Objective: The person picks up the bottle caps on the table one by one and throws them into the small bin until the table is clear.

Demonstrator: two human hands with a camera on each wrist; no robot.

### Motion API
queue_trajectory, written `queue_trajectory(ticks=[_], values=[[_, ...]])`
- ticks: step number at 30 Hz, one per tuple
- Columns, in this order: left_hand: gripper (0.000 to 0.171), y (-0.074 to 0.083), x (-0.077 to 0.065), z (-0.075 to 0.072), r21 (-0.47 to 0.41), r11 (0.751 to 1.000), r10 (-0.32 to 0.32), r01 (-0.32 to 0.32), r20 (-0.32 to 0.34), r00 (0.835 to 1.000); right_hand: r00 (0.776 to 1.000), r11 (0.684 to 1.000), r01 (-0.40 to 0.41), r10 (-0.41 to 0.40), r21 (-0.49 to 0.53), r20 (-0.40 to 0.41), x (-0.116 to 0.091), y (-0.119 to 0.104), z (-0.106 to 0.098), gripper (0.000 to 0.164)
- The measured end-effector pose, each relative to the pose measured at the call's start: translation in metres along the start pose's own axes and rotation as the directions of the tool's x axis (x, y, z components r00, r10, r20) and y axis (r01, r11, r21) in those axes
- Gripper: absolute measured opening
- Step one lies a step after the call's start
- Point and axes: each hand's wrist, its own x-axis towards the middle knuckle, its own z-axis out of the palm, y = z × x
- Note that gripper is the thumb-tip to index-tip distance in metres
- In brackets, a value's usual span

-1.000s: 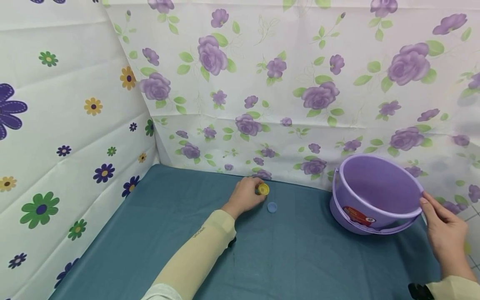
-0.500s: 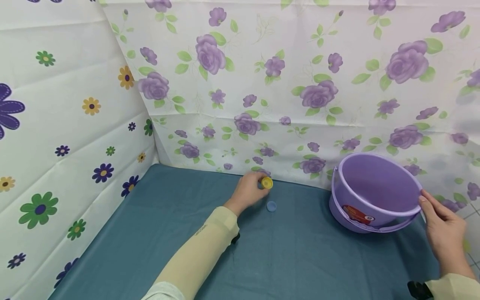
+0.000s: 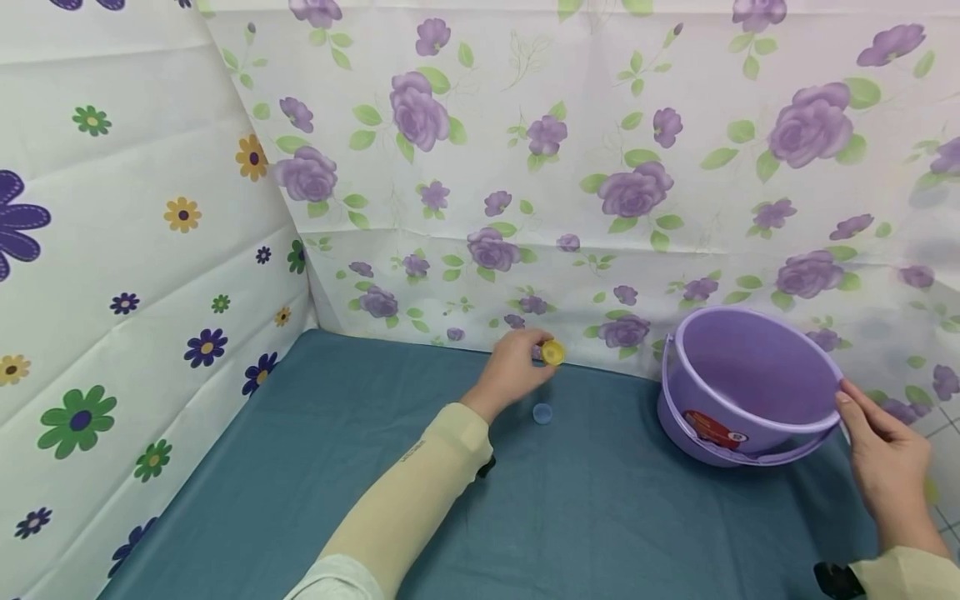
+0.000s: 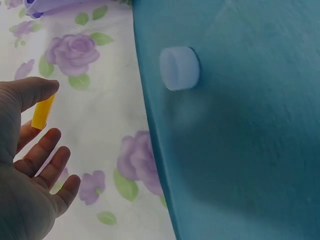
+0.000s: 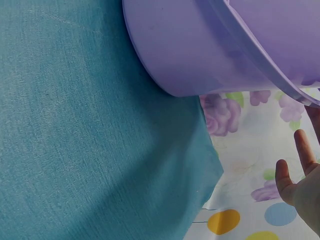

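Note:
My left hand (image 3: 512,372) pinches a yellow bottle cap (image 3: 553,352) between thumb and finger, above the far edge of the table. In the left wrist view the cap (image 4: 43,112) appears edge-on, and the other fingers are spread loosely below it. A pale blue bottle cap (image 3: 542,414) lies on the cloth just below that hand, apart from it. On the right, my right hand (image 3: 888,454) grips the rim of a purple bucket (image 3: 693,387), thumb outside. The bucket tilts toward me, and no object shows inside its visible part.
Dark teal cloth (image 3: 600,517) covers the table. A flower-printed sheet (image 3: 465,167) rises along the back edge, and another (image 3: 150,250) stands on the left. The bucket's handle (image 3: 795,454) hangs down at its front.
My left hand has moved right and slightly away from me, carrying the yellow bottle cap up and toward the bucket. The blue cap, the bucket and my right hand are practically still.

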Motion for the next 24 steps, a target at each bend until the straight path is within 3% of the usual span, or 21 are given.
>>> queue_trajectory(ticks=[16,24], values=[[0.045,0.043,0.017,0.008,-0.003,0.999,0.04,-0.04,-0.003,0.999,1.0,1.0,0.005,-0.004,0.02,-0.008,0.001,0.002,0.0,0.039],[0.04,0.067,0.028,0.012,0.017,0.994,0.105,-0.105,-0.048,0.993,1.0,1.0,0.011,-0.011,0.01,-0.014,0.003,0.003,0.0,0.038]])
